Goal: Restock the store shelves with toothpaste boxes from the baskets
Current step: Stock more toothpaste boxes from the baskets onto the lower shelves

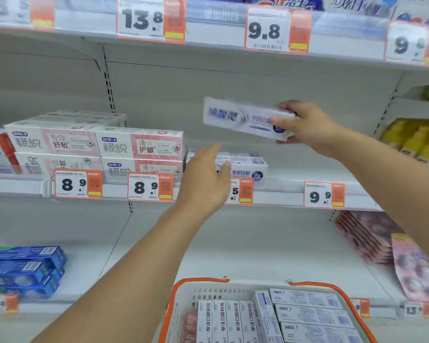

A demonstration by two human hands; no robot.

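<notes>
While the right hand (305, 125) gripped a white toothpaste box (243, 117) by its right end, fingers and thumb curled round it, the box hung blurred in the air right of the frame's centre, above the middle shelf (278, 196) and touching nothing there. Below it, a short stack of matching boxes (245, 164) lay at the shelf's front edge, just right of the pink-and-white boxes (97, 147) stacked at centre left. The left hand (206, 179) was spread flat and wide, holding nothing, in front of that short stack; whether it touched the boxes I could not tell. At the bottom of the frame the orange-rimmed basket (174, 300) held many more boxes. This looked to me like the placing step, with plenty of stock left. The next move would call for lowering the box level onto the short stack, label forward, squared against its neighbours.
</notes>
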